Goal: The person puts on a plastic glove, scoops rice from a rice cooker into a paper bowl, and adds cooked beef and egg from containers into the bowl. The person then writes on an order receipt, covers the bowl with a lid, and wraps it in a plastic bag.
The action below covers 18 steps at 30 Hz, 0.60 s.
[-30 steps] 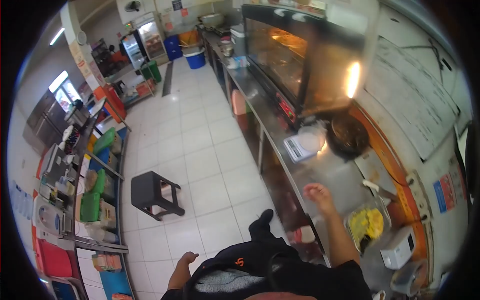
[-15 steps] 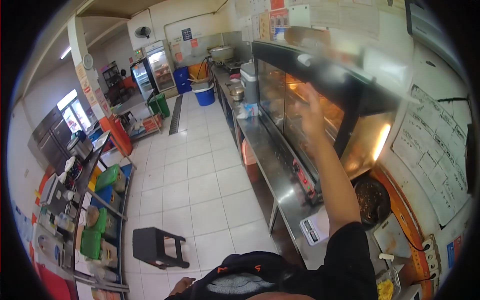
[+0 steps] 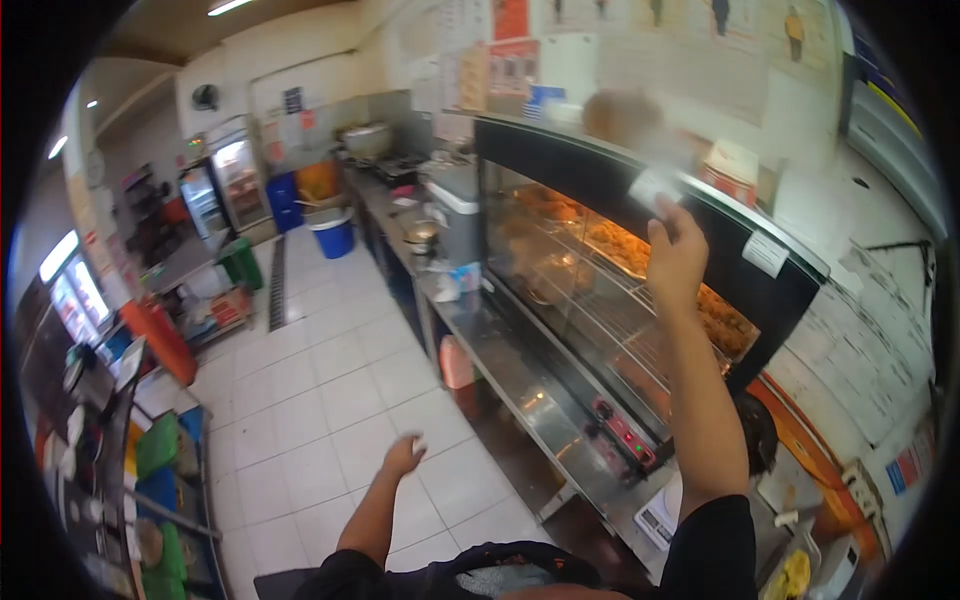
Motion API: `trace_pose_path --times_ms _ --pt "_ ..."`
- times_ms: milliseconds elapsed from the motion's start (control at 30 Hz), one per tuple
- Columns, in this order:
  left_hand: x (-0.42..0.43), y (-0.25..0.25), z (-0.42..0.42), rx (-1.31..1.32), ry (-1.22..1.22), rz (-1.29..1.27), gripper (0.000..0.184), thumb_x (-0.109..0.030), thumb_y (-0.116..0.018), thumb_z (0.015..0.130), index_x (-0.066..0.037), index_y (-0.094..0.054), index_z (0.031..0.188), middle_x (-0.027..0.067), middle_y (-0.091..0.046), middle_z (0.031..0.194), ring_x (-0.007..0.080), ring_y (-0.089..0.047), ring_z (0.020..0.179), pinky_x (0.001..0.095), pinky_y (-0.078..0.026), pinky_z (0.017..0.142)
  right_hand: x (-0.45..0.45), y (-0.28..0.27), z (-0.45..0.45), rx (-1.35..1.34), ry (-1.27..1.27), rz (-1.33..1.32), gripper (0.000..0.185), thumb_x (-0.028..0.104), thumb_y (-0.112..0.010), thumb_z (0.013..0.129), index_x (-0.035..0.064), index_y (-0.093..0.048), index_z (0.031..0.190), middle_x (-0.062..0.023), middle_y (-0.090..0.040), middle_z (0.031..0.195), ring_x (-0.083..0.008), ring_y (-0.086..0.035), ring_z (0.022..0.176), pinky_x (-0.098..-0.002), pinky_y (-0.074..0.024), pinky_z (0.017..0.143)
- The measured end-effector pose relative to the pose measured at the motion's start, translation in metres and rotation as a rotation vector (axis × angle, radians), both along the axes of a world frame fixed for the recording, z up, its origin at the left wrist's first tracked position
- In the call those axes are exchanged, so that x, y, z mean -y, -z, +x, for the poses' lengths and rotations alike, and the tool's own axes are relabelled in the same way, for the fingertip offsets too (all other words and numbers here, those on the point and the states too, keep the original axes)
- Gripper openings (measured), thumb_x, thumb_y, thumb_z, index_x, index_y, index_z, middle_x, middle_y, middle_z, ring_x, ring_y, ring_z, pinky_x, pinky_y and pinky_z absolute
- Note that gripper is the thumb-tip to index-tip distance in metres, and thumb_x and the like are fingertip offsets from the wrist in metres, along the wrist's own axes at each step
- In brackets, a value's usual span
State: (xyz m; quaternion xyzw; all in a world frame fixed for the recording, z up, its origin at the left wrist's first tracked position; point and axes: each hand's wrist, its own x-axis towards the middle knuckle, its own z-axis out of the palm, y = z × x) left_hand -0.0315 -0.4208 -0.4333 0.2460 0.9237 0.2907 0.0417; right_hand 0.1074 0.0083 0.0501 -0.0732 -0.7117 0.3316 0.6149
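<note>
My right hand [image 3: 678,255] is raised in front of the glass warming cabinet [image 3: 560,240], near its black top edge. Its fingers are partly curled beside a small white label [image 3: 655,190]; whether they touch or hold it cannot be made out. Fried food [image 3: 615,245] shows on lit trays behind the glass. Over the floor, my left hand [image 3: 404,455] hangs with its fingers apart and nothing in them. A blurred brown object [image 3: 620,112] and a red-and-white box [image 3: 731,168] sit on top of the cabinet.
The steel counter [image 3: 510,370] runs under the cabinet, with a white scale [image 3: 657,518] near my right arm. At the left stands a shelf with green-lidded bins [image 3: 158,445]. A blue bucket [image 3: 333,238] and a green bin [image 3: 240,264] are farther back.
My right hand has risen from over the counter to the cabinet's top edge. My left hand has moved forward, away from my body. The view has tilted up and swung right.
</note>
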Motion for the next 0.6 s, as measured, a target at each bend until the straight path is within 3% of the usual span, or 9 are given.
trace_pose_path --times_ms 67,133,267,300,367,400,467,533,600 --pt "-0.075 -0.104 -0.015 -0.236 0.148 0.232 0.038 -0.027 -0.063 0.085 -0.003 -0.057 0.115 0.0197 -0.06 0.115 0.0357 -0.055 0.11 0.0414 -0.043 0.096 0.046 -0.003 0.053 -0.025 -0.261 -0.081 0.026 0.001 -0.065 0.083 -0.0026 -0.066 0.108 -0.0125 -0.06 0.112 -0.0214 -0.058 0.099 -0.0323 -0.0443 0.092" --pt "-0.134 -0.174 -0.013 -0.254 0.354 0.486 0.033 -0.017 -0.064 0.085 -0.001 -0.059 0.113 0.0186 -0.061 0.114 0.0337 -0.057 0.109 0.038 -0.043 0.094 0.069 0.013 0.094 -0.095 -0.511 -0.001 0.027 -0.003 -0.066 0.081 -0.003 -0.065 0.109 -0.0118 -0.061 0.108 -0.016 -0.059 0.093 -0.0286 -0.0469 0.085" --pt "-0.213 -0.294 0.07 -0.288 0.765 0.758 0.031 -0.015 -0.062 0.085 0.0 -0.06 0.112 0.0151 -0.063 0.112 0.0286 -0.06 0.106 0.0364 -0.044 0.093 0.103 0.032 0.181 -0.09 -0.472 0.067 0.035 -0.009 -0.067 0.077 -0.0066 -0.063 0.112 -0.0161 -0.06 0.112 -0.0151 -0.058 0.094 -0.0221 -0.0464 0.074" --pt "-0.224 -0.311 0.095 -0.232 0.817 0.742 0.031 -0.015 -0.062 0.085 0.0 -0.06 0.112 0.0151 -0.063 0.112 0.0286 -0.06 0.106 0.0364 -0.044 0.093 0.102 0.036 0.208 0.012 -0.398 0.126 0.041 -0.009 -0.067 0.077 -0.0079 -0.06 0.118 -0.018 -0.057 0.119 -0.0128 -0.057 0.088 -0.0219 -0.0454 0.071" --pt "-0.245 -0.338 0.152 -0.043 1.169 1.01 0.039 -0.021 -0.064 0.085 -0.001 -0.057 0.118 0.0175 -0.062 0.115 0.0291 -0.059 0.107 0.038 -0.044 0.093 0.11 0.041 0.261 0.061 -0.29 0.095 0.045 -0.009 -0.067 0.076 -0.0079 -0.058 0.12 -0.019 -0.055 0.121 -0.0118 -0.055 0.085 -0.0218 -0.0449 0.07" --pt "-0.253 -0.347 0.186 0.016 1.224 0.995 0.039 -0.021 -0.064 0.085 -0.001 -0.057 0.118 0.0175 -0.062 0.115 0.0291 -0.059 0.107 0.038 -0.044 0.093 0.116 0.045 0.289 0.095 -0.241 0.098 0.049 -0.01 -0.068 0.075 -0.0078 -0.056 0.123 -0.02 -0.054 0.124 -0.0107 -0.054 0.081 -0.0218 -0.0445 0.068" --pt "-0.268 -0.36 0.258 0.155 1.506 1.253 0.052 -0.028 -0.066 0.085 -0.002 -0.05 0.127 0.0208 -0.061 0.115 0.0312 -0.059 0.108 0.0396 -0.044 0.093 0.128 0.057 0.353 0.122 -0.124 0.104 0.054 -0.009 -0.068 0.075 -0.0068 -0.054 0.127 -0.0209 -0.052 0.128 -0.0089 -0.052 0.075 -0.021 -0.0441 0.066" --pt "-0.277 -0.366 0.329 0.174 1.707 1.247 0.061 -0.031 -0.067 0.084 -0.005 -0.043 0.135 0.0227 -0.059 0.119 0.0333 -0.058 0.109 0.041 -0.043 0.093 0.15 0.068 0.421 0.14 -0.033 0.042 0.055 -0.008 -0.069 0.074 -0.0063 -0.053 0.127 -0.0208 -0.05 0.13 -0.0072 -0.051 0.071 -0.0207 -0.0438 0.063" --pt "-0.277 -0.368 0.418 0.404 1.902 1.334 0.065 -0.033 -0.068 0.084 -0.007 -0.042 0.137 0.0222 -0.056 0.124 0.0334 -0.056 0.112 0.0417 -0.041 0.095 0.175 0.077 0.494 0.166 0.079 0.007 0.059 -0.009 -0.07 0.073 -0.0051 -0.053 0.129 -0.0207 -0.05 0.131 -0.0064 -0.05 0.069 -0.0206 -0.0437 0.061"
